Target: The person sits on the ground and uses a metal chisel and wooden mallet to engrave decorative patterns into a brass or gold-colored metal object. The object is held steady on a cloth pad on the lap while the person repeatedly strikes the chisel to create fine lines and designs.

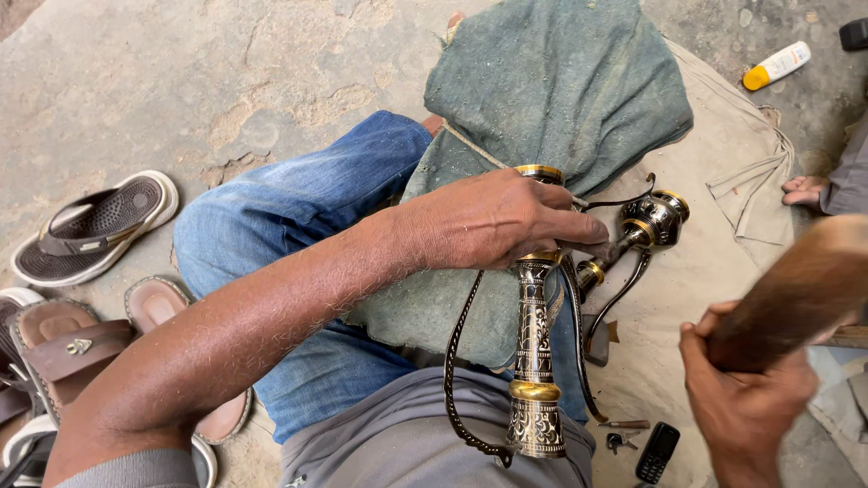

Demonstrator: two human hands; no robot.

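Note:
My left hand (497, 221) is closed around the upper part of an ornate black-and-gold engraved metal stem (533, 361), just under its gold rim. The stem stands upright over my lap, and thin dark curved strips hang beside it. A green cloth (551, 81) covers my knee, over blue jeans (298, 208). A second black-and-gold rounded metal piece (653, 221) lies just right of the left hand. Lower right, my right hand (746, 407) grips a thick brown object (800, 285) that is too blurred to tell its kind.
Several sandals (95, 226) lie on the stone ground at left. A beige cloth (723, 163) covers the ground at right, with a small black phone (657, 452) and keys (624, 440) on it. A white tube with a yellow cap (776, 65) lies far right. Another person's toes (803, 190) show at the right edge.

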